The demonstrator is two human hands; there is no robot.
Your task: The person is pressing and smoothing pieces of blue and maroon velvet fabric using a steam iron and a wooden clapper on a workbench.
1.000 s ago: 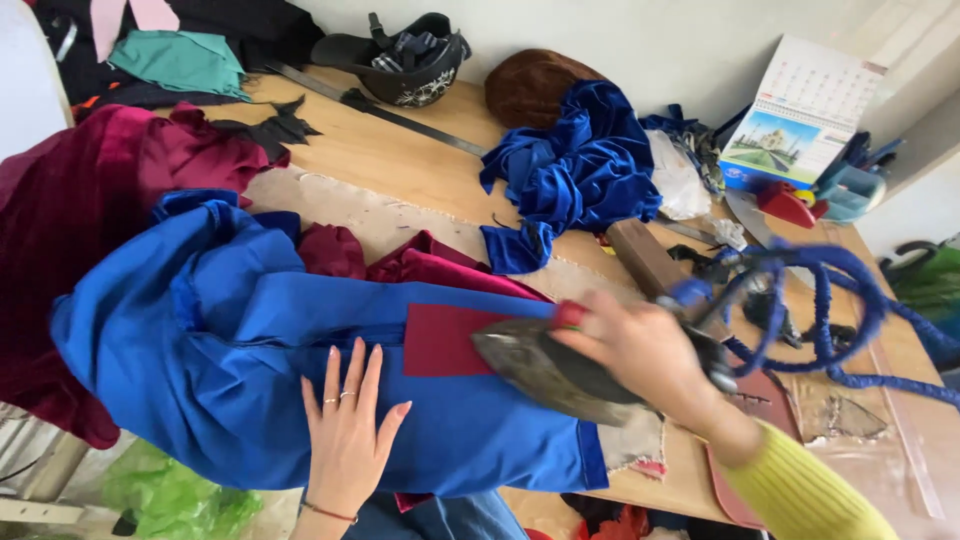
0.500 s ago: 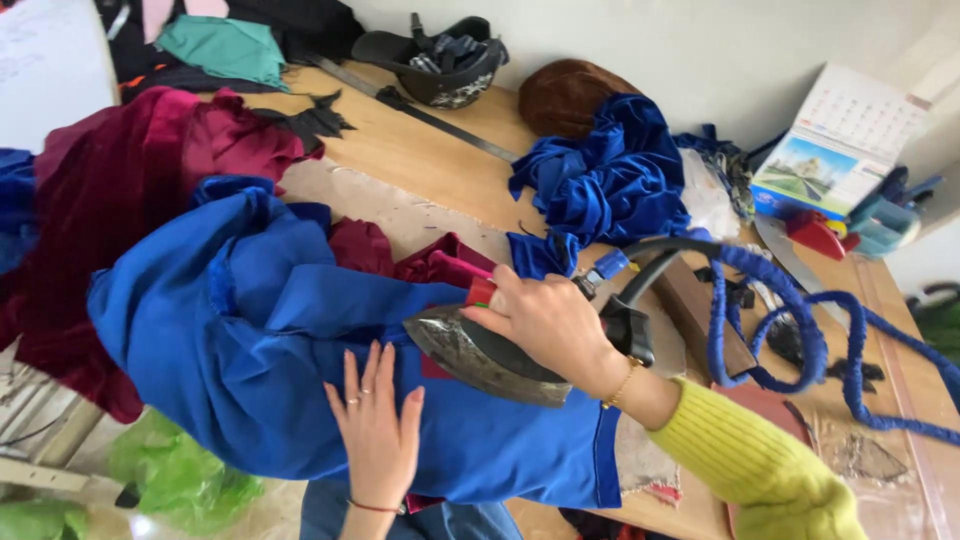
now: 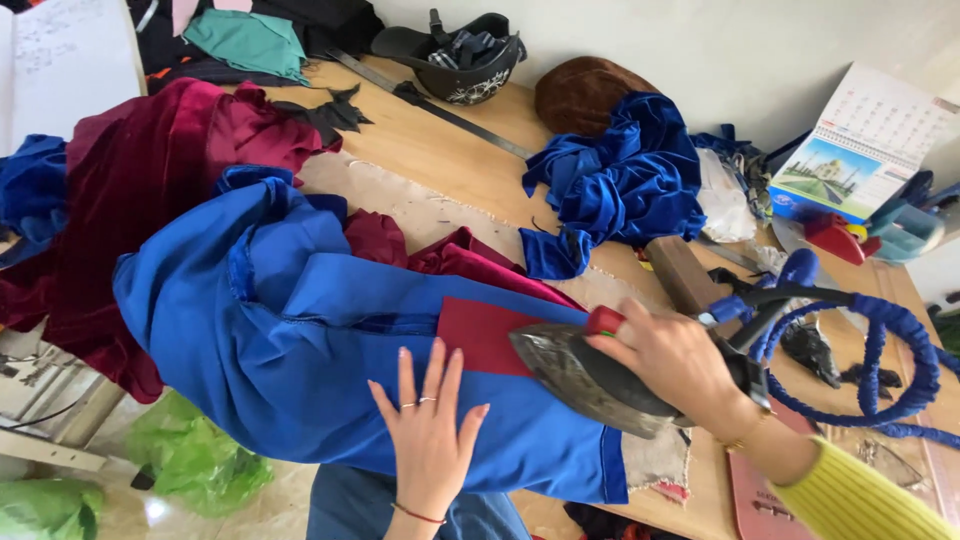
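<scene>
Head view: right hand [image 3: 672,362] gripped the dark metal iron [image 3: 590,378] on the blue cotton garment's [image 3: 300,350] maroon patch [image 3: 480,335]; left hand [image 3: 430,440], fingers spread, flattened the cloth nearby; pressing apparently underway.

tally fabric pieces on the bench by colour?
Blue: 3 — smooth blue garment under left hand, crumpled blue velvet, blue velvet at left edge
Maroon: 2 — dark red velvet, flat maroon patch
Teal: 1 — folded teal cloth
Total: 6
</scene>
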